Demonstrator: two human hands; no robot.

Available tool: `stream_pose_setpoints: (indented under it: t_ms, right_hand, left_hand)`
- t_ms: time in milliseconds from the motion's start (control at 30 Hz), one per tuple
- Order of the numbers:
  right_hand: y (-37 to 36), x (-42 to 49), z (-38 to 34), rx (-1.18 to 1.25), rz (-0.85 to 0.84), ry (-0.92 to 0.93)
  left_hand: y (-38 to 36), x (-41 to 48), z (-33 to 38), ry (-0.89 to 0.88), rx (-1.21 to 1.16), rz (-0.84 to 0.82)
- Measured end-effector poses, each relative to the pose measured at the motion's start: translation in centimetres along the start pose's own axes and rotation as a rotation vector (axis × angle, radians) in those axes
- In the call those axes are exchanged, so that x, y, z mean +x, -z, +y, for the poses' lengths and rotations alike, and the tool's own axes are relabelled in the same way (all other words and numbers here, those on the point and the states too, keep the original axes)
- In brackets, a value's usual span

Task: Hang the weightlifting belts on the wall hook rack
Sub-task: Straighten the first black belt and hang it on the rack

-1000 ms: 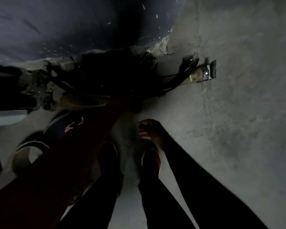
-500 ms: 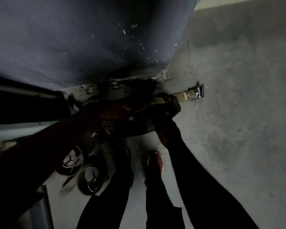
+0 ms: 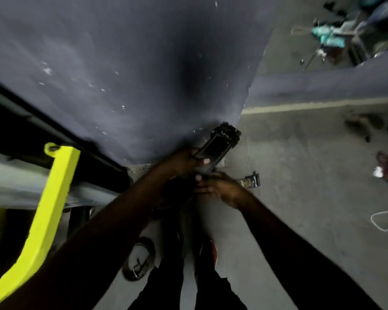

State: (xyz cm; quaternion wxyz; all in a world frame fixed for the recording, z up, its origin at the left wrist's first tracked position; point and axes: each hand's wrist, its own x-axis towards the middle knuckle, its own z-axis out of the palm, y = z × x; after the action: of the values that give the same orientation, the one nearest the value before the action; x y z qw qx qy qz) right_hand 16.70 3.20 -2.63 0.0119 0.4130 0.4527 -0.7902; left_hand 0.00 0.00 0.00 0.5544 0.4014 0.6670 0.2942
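While the left hand (image 3: pixel 184 161) grips the dark belt (image 3: pixel 220 143) by the wall (image 3: pixel 121 63), the right hand (image 3: pixel 220 187) holds it just below; lettering too blurred to read.

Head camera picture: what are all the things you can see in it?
Black weightlifting belt: one, black, held up near the wall
Strap end with metal buckle: one, tan and silver, floor, right of the hands
Coiled dark belt: one, dark, floor by the feet
Yellow metal bar: one, bright yellow, left
Blue-grey wall: one, dark blue-grey, ahead
Grey concrete floor: one, grey, right and below
White cord loop: one, white, floor, far right
Left hand: one, grips the black belt
Right hand: one, holds the belt lower down
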Motion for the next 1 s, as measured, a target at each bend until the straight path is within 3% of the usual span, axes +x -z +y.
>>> stream_pose_setpoints:
  t_ms: [67, 167, 400, 600, 767, 1000]
  right_hand:
    - [0.3, -2.7, -5.2, -0.060, -0.007, 0.049]
    - [-1.1, -5.6, -11.6, -0.404, 0.010, 0.125]
    - [-8.4, -10.9, -20.9, -0.873, 0.101, 0.514]
    - [-14.8, -15.7, -27.8, -0.759, 0.128, 0.951]
    - [-19.2, -20.4, -32.9, -0.848, 0.274, 1.272]
    - [-22.6, -23.3, -36.8, -0.820, 0.360, 1.348]
  left_hand:
    - [1.4, -3.3, 1.0, -0.057, 0.050, 0.073]
    - [3.7, -8.6, 3.3, -0.106, 0.071, 0.065]
    - [9.2, -16.9, 13.1, -0.361, 0.047, 0.285]
    - [14.3, -23.3, 20.8, -0.699, -0.031, 0.619]
    - [16.7, -28.2, 25.8, -0.974, -0.069, 0.676]
    - [18.0, -31.9, 33.7, -1.202, -0.258, 0.948]
